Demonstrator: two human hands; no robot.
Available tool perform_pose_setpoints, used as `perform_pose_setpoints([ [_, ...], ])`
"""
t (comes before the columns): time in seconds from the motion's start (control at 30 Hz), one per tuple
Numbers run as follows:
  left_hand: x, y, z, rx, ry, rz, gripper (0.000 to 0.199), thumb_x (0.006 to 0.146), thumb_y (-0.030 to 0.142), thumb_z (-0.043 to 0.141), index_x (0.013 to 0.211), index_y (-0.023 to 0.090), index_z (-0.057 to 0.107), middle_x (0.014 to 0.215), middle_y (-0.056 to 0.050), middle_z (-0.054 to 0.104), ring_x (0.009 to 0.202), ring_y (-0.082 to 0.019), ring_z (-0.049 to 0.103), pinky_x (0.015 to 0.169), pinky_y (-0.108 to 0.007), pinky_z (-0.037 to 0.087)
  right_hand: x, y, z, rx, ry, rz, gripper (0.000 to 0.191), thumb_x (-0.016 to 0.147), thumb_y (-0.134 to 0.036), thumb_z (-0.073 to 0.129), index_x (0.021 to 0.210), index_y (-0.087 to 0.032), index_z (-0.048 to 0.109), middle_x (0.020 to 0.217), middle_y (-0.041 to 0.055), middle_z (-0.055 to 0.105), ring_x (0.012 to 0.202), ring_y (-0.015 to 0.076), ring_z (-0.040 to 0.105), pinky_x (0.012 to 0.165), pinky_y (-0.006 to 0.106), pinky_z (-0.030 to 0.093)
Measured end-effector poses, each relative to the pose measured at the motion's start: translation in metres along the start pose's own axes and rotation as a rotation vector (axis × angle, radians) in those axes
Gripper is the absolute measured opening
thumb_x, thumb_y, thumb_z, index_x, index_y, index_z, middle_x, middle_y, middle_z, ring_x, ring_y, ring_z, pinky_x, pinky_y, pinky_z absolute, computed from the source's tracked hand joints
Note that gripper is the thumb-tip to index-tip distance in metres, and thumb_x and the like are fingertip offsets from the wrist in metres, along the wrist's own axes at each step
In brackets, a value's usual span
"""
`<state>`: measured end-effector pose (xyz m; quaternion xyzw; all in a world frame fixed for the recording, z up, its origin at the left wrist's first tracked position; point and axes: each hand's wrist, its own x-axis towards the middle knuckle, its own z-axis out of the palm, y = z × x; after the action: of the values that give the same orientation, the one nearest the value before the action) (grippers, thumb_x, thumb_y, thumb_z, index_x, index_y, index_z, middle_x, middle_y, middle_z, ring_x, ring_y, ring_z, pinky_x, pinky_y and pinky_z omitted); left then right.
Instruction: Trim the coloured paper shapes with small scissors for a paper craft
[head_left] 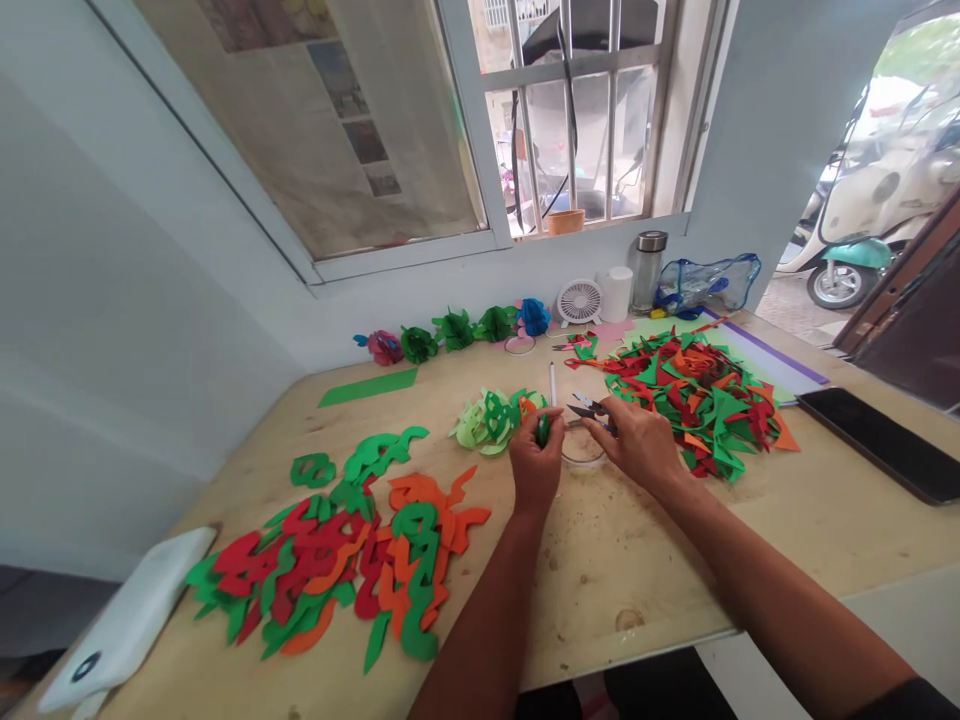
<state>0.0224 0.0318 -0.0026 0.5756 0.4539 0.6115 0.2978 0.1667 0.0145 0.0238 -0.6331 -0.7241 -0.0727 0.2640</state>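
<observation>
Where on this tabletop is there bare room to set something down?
Bare wood between the left forearm and right forearm, and between the right forearm and the phone. Crowded: the curled cutouts at left, the scrap heap at right.

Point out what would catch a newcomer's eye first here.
Two bright heaps of cut pieces in red, green and orange stand out: curling strips at the front left of the wooden table, and a pile of pointed scraps toward the right. Between them, the left hand pinches something green, while the right hand holds small snips. Crumpled flowers in pink, green and blue line the wall behind.
</observation>
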Motion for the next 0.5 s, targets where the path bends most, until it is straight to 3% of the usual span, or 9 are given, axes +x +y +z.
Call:
perform_pose_setpoints([
  [0.5, 0.0009, 0.0088, -0.0053, 0.278, -0.094, 0.248, 0.016, 0.079, 0.018, 0.054, 0.092, 0.02, 0.065, 0.086, -0.004, 0.068, 0.08, -0.016, 0.063, 0.077, -0.028, 0.048, -0.0021, -0.0075, -0.0009, -0.117, -0.166, -0.076, 0.034, 0.089, -0.048, 0.037, 0.087, -0.02, 0.056, 0.083, 0.0065, 0.069, 0.065, 0.0179, 0.062, 0.051, 0.027, 0.017],
])
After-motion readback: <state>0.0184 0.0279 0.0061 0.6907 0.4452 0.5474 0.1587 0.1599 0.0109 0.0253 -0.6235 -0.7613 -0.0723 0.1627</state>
